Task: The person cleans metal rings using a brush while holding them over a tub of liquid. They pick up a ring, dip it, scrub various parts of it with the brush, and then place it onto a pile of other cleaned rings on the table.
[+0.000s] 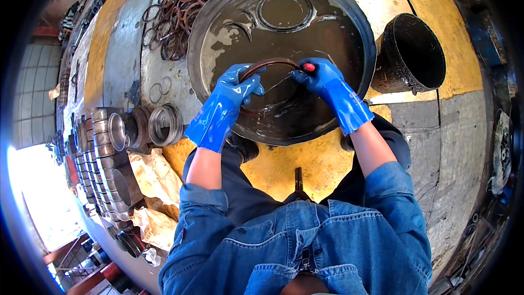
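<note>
My left hand (pixel 240 86), in a blue rubber glove, grips the left side of a dark brown ring (pixel 271 62). The matching glove on my right hand (pixel 322 77) is closed at the ring's right side. A small red piece (pixel 309 67) sticks out by the right thumb; what it belongs to is hidden in the hand. The ring is held above a wide, round metal basin (pixel 195 54) of dark, murky liquid, and its lower part is hard to make out. Another large ring (pixel 312 12) lies at the basin's far side, near some curved pieces partly under the surface.
A heap of brown rings (pixel 191 11) lies beyond the basin on the left. A dark, dirty bucket (pixel 385 60) stands to its right. Stacked metal cylinders (pixel 106 155), a bundle of thin rings (pixel 165 125) and crumpled brown paper (pixel 155 177) are at my left.
</note>
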The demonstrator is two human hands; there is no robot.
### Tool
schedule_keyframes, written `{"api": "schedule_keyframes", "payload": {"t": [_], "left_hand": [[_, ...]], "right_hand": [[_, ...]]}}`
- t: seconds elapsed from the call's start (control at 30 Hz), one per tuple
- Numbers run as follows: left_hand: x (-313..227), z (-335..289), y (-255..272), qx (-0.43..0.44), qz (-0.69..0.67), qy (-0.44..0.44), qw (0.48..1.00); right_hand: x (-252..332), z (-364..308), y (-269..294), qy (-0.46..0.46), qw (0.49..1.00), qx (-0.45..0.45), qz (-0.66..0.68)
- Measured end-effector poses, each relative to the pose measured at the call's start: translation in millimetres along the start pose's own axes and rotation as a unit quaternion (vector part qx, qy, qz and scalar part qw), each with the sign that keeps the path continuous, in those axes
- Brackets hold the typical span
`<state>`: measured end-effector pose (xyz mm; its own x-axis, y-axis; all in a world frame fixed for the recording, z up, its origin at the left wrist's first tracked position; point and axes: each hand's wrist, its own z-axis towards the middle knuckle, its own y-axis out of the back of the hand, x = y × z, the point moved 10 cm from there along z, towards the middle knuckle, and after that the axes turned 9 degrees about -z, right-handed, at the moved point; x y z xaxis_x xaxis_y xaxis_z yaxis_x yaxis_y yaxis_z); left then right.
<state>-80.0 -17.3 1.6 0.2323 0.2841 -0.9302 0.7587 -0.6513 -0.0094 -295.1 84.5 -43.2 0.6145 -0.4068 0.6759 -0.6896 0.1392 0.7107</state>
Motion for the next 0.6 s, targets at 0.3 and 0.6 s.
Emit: {"api": "schedule_keyframes", "payload": {"t": [0.3,0.6], "left_hand": [[40,12,28,-0.095,-0.188,0.077,0.975],[40,8,-1,-0.044,-0.247,0.083,0.964]], "right_hand": [[98,-37,34,0.196,0.923,-0.082,0.321],[74,-18,28,0.139,0.941,-0.235,0.201]]}}
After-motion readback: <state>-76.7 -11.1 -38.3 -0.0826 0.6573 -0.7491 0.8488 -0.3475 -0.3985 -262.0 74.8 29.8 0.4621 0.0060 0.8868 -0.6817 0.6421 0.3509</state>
